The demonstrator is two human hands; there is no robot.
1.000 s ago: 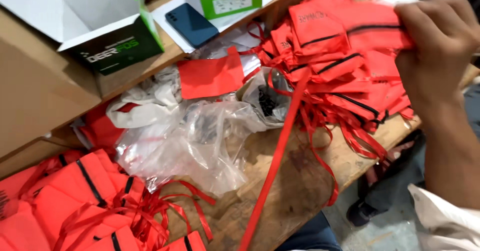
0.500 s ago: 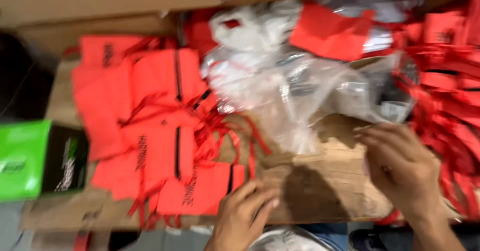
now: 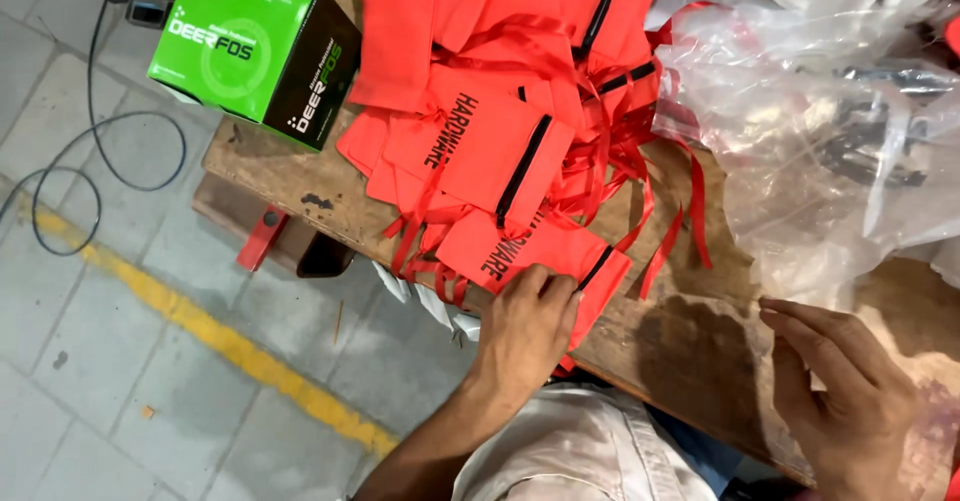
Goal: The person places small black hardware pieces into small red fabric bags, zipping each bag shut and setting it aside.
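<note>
A pile of red-orange fabric pouches (image 3: 500, 81) with black zips and red ribbons lies on a worn wooden table (image 3: 680, 331). My left hand (image 3: 525, 331) rests at the table's near edge with its fingers on the nearest red pouch (image 3: 545, 256), pinching its lower edge. My right hand (image 3: 850, 396) lies flat on the wood to the right, fingers apart, holding nothing. Its fingertips point toward the pile and sit just below a heap of clear plastic bags (image 3: 830, 131).
A green and black carton (image 3: 255, 46) stands on the table's left corner. Left of the table the tiled floor (image 3: 100, 361) has a yellow line (image 3: 220, 341) and a looping black cable (image 3: 90, 176). A red part (image 3: 262, 236) hangs under the table edge.
The view has swung left and down toward the table's near edge. My left hand has reached forward onto the nearest red pouch. My right hand has stayed on the wood near the plastic bags.
</note>
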